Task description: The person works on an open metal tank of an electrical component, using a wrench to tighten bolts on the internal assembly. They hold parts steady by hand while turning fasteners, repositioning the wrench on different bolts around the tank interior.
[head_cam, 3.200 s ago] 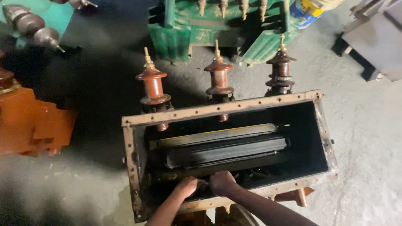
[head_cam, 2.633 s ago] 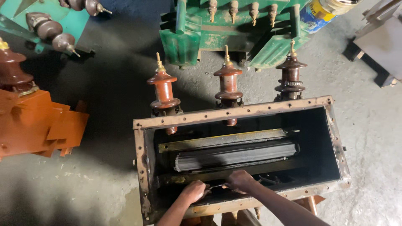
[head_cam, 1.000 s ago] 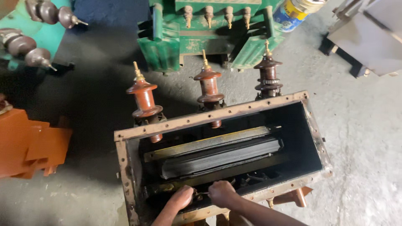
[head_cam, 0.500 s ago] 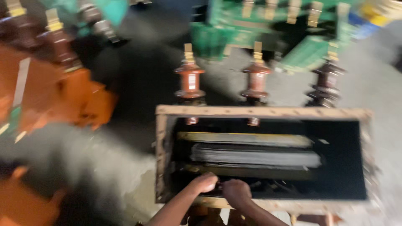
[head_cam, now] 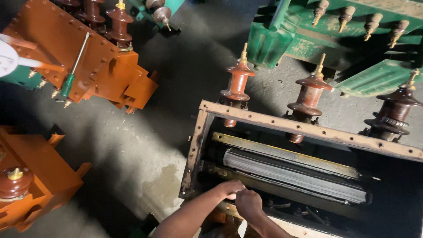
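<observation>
The open transformer tank (head_cam: 308,128) stands on the concrete floor (head_cam: 132,145); it is a rectangular steel box with a rusty brown flanged rim full of small bolt holes, and its inside is dark. Within it lies the core (head_cam: 295,174), a long grey stack of thin metal sheets, with a yellowish bar along its far side. Three brown ceramic insulators (head_cam: 308,94) stand along the far wall of the tank. The left hand (head_cam: 231,188) and the right hand (head_cam: 249,203) are close together at the near rim, both with fingers curled on something small; what they grip I cannot tell. An orange tank cover (head_cam: 75,57) lies to the left, with a green-handled screwdriver (head_cam: 72,72) on it.
</observation>
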The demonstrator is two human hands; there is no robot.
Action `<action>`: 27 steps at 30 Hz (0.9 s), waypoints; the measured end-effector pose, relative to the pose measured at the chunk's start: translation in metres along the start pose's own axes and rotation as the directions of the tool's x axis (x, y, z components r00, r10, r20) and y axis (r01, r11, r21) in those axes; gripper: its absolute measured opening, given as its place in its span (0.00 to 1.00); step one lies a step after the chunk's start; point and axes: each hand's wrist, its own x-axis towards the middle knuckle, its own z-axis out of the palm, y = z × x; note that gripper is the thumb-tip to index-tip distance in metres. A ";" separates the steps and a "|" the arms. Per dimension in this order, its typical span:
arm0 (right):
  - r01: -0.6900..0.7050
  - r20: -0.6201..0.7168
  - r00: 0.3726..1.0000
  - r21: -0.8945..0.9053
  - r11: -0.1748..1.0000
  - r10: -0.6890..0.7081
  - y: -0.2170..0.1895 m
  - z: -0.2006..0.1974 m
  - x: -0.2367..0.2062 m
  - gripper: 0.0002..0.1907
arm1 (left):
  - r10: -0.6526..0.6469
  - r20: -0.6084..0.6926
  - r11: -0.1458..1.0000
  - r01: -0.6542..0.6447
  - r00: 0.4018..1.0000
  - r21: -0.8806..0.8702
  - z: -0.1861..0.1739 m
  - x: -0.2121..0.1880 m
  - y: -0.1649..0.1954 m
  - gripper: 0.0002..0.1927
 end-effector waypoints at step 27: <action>-0.064 -0.380 0.897 0.391 0.918 0.224 0.170 0.048 -0.046 0.18 | -0.371 0.093 0.923 0.356 0.924 0.144 0.020 0.037 -0.032 0.13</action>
